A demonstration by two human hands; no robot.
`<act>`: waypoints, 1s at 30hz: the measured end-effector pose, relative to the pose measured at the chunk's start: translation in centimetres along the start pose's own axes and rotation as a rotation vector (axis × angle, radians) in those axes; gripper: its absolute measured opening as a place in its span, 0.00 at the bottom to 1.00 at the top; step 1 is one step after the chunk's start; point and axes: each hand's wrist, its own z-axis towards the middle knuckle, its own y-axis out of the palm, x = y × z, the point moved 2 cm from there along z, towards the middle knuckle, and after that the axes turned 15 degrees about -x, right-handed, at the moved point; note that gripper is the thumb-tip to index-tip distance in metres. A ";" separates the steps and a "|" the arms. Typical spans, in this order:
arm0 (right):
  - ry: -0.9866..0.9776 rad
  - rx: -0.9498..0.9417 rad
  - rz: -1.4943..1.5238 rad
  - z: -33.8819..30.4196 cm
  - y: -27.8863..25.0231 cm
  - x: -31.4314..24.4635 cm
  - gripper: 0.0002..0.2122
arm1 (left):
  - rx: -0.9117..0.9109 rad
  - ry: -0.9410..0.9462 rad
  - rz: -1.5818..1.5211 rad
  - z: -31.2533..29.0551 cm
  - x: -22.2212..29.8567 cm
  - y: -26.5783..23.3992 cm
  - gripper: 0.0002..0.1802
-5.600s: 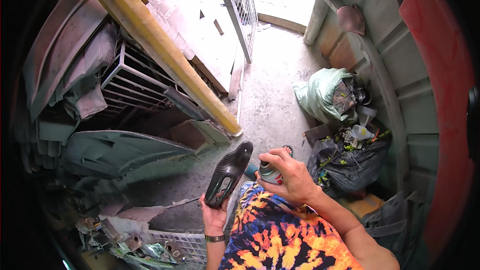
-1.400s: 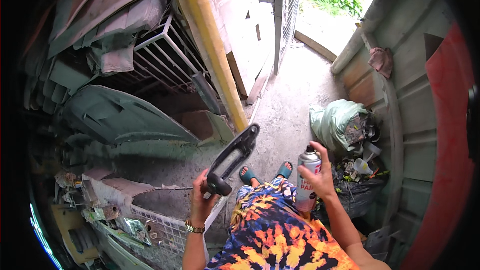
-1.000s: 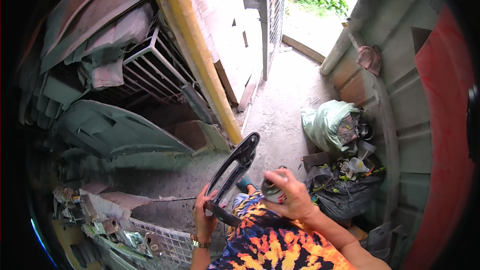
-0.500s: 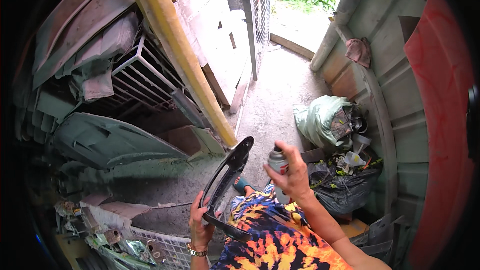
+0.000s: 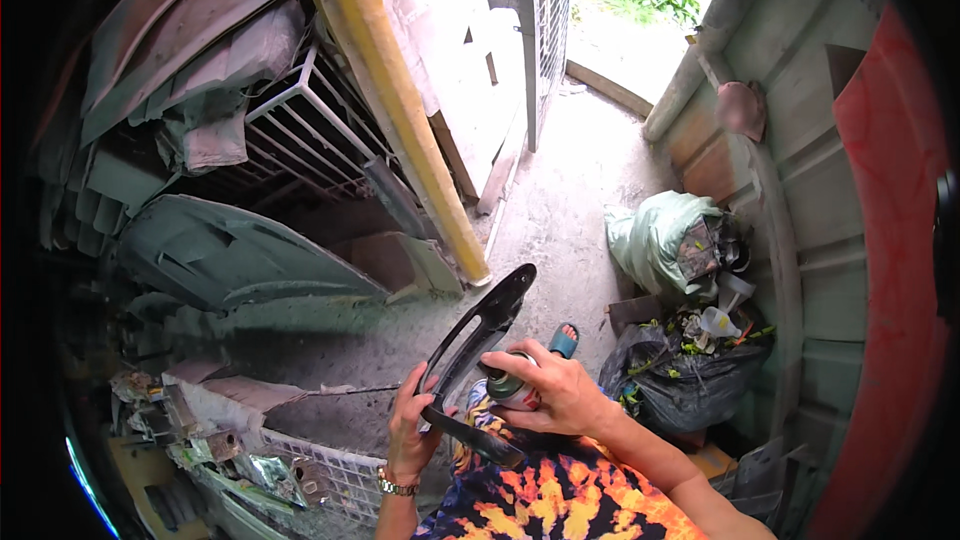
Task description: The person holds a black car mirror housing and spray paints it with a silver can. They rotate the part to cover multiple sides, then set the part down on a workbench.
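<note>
My left hand (image 5: 408, 422) grips the edge of a long, curved black plastic trim piece (image 5: 513, 298) with an oblong slot through it. The piece stands tilted, its far end up and to the right, its lower end in front of my patterned shirt (image 5: 560, 495). In my right hand (image 5: 563, 392) is a spray can (image 5: 514, 390) with a dark top and a grey and red body. My forefinger lies over the can's top, which points at the middle of the trim piece from close by. Whether any spray comes out cannot be seen.
A yellow post (image 5: 400, 105) rises ahead to the left, beside a white metal rack (image 5: 310, 100). To the right stand a pale green sack (image 5: 650, 240) and a black rubbish bag (image 5: 690, 380) against a metal wall. A mesh gate (image 5: 548, 40) borders the doorway.
My right hand has brought the spray can left and tipped it toward the trim piece. A sandalled foot now shows farther right. The whole view has shifted slightly.
</note>
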 end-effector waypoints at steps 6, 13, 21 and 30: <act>0.102 0.370 -0.161 -0.6 -0.5 3.3 0.34 | 0.018 -0.017 0.026 -0.4 0.1 0.1 0.33; 0.146 0.554 -0.240 -1.0 -3.8 3.1 0.33 | 0.000 -0.007 0.032 -0.4 0.1 0.0 0.34; 0.333 0.211 0.003 -1.8 -2.0 4.0 0.31 | -0.001 0.022 0.032 -0.7 -0.1 -0.2 0.33; 0.257 0.500 -0.044 -2.2 -1.1 3.8 0.32 | 0.064 -0.096 -0.276 -2.6 -2.0 0.8 0.39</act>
